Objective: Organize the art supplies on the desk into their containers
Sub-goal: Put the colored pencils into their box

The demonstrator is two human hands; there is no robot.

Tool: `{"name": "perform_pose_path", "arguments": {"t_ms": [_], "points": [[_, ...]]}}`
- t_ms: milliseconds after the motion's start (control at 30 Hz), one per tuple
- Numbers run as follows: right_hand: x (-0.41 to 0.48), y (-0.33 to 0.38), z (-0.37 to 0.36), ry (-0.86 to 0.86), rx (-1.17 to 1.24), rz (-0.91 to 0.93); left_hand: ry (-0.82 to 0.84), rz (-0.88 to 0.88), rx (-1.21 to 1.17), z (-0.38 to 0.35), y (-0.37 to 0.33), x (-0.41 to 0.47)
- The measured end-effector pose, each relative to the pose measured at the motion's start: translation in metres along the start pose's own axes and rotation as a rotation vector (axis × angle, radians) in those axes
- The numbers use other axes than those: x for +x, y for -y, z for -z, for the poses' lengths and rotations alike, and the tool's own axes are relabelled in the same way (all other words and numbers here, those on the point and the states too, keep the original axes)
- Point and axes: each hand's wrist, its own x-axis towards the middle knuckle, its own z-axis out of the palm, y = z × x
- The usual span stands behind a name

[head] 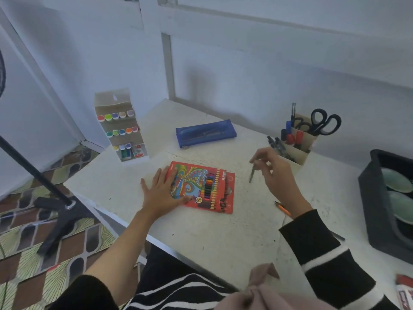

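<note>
Matte, speckled white desk [201,238]. At its centre lies a flat, glossy red pencil box [207,186]; the left hand [161,191] rests on it, fingers straight. Right of the box, the right hand [277,175] pinches a slim dark pencil [252,173]. The step is probably stowing the pencil: the compartmented cardboard holder [298,156], beyond-right of the box, calls for upright insertion. An orange pencil [283,209] lies loose, right of the box.

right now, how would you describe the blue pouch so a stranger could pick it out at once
Start at the white desk and look to its far side. Between the tiered marker stand and the cardboard organiser lies the blue pouch, the only flat, zipped case there.
</note>
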Motion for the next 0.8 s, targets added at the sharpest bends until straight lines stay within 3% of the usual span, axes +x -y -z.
{"name": "perform_pose_path", "arguments": {"t_ms": [133, 533, 667, 800], "points": [[0.005, 0.007, -0.007, -0.176, 0.238, -0.050, 0.001, 0.006, -0.007, -0.001, 0.002, 0.000], [-0.012, -0.029, -0.038, -0.722, 0.646, -0.559, -0.008, -0.003, -0.040, 0.001, 0.000, -0.001], [-0.016, -0.036, -0.038, -0.767, 0.775, -0.680, -0.009, -0.004, -0.022, 0.000, 0.001, -0.001], [-0.015, -0.045, -0.041, -0.669, 0.891, -0.842, -0.009, 0.001, -0.026, -0.001, 0.003, 0.000]]}}
